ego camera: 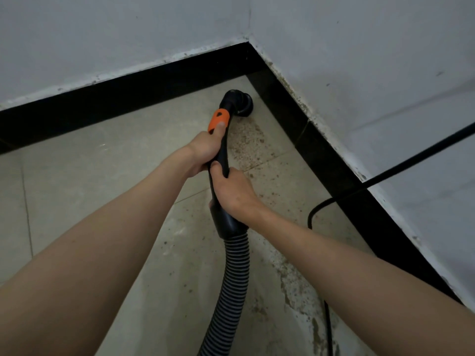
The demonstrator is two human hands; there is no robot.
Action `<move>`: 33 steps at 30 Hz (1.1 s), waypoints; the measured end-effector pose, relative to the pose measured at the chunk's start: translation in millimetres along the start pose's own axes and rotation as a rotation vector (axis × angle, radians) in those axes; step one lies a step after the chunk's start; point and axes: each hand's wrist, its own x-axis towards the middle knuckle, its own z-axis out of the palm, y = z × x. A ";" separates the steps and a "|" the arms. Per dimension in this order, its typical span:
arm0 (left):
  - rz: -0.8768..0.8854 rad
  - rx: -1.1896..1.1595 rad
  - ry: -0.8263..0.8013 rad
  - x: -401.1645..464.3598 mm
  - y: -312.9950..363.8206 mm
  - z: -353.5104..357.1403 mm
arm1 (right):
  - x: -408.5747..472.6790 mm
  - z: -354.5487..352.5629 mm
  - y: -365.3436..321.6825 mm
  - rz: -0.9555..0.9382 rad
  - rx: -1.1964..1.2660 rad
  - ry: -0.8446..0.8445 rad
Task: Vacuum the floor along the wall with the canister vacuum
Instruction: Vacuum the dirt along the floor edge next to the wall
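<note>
Both hands (218, 173) round the vacuum handle (223, 155) — nozzle (240, 102) near the corner

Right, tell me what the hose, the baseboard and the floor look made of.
Hose: ribbed flexible plastic, probably, black with grey ridges. Baseboard: glossy black, likely tile or stone, joints visible. Floor: pale tile with faint grout lines, matte and stained.

Both hands are gripping the black vacuum handle (218, 160): left hand (203, 152) toward 12 o'clock, thumb on the orange collar (219, 121), right hand (235, 191) behind. The round brush nozzle (243, 104) is sitting near the black baseboard (305, 129) corner, the ribbed hose (231, 283) trailing toward 6 o'clock.
</note>
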 end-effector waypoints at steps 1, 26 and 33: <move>-0.004 0.001 0.000 -2.1 -1.5 1.8 | -3.4 -0.2 1.8 -0.008 -0.017 0.023; -0.057 -0.201 -0.181 -83.7 -33.2 38.8 | -103.2 -10.3 44.5 0.060 0.139 -0.023; -0.054 -0.313 -0.228 -100.5 -27.1 64.4 | -121.3 -18.5 54.8 0.086 0.263 0.007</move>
